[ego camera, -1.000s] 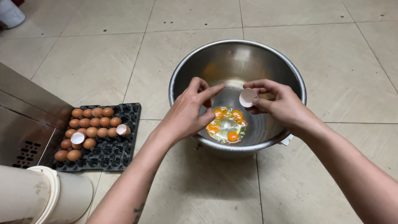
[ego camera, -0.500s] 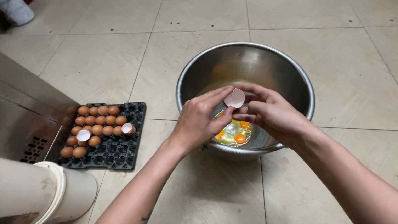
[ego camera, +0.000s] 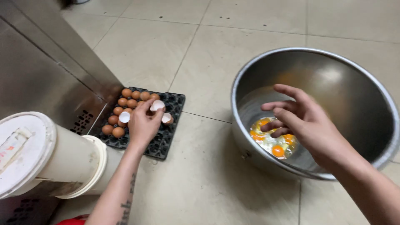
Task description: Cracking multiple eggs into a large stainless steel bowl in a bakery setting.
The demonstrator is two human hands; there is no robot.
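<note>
Left hand [ego camera: 143, 123]: over the black egg tray [ego camera: 166, 139] on the tiled floor [ego camera: 200, 62], at nine o'clock from the steel bowl [ego camera: 366, 104], fingertips pinching an empty eggshell half [ego camera: 157, 105]. Best seated cup-down in a free cell, clear of whole eggs.

Right hand [ego camera: 306, 121]: empty, fingers spread over bowl.

Count: brown eggs [ego camera: 125, 102], about ten; shell halves, three; yolks [ego camera: 278, 151], several; white buckets [ego camera: 41, 156], two.

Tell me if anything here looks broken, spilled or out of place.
Broken eggshells sit on the black egg tray among whole brown eggs, and the left hand holds another shell over it. The tray and the steel bowl of raw eggs stand directly on the tiled floor. Nothing looks spilled.
</note>
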